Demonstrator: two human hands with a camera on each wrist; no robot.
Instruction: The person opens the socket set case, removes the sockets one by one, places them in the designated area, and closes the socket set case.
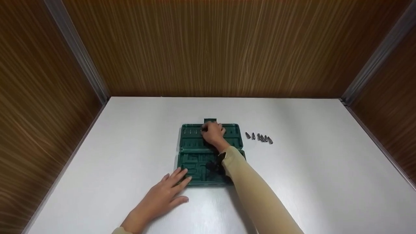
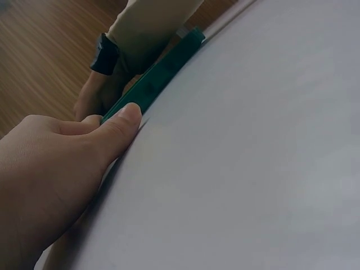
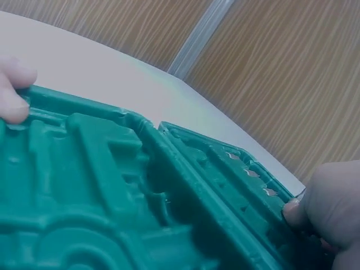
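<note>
A green moulded tool case (image 1: 195,143) lies open and flat on the white table (image 1: 308,169). My left hand (image 1: 162,198) lies flat on the table, its straight fingertips touching the case's near left corner (image 2: 163,73); one fingertip (image 3: 11,95) shows on the rim. My right hand (image 1: 213,132) reaches over to the far half of the case (image 3: 101,185), fingers curled down beside a row of metal bits (image 3: 250,173) seated in slots. Whatever is under those fingers (image 3: 329,208) is hidden.
Several loose screwdriver bits (image 1: 259,137) lie in a row on the table right of the case. Wood-panelled walls (image 1: 227,48) close in the table at the back and both sides. A black band (image 1: 216,164) sits on the right wrist.
</note>
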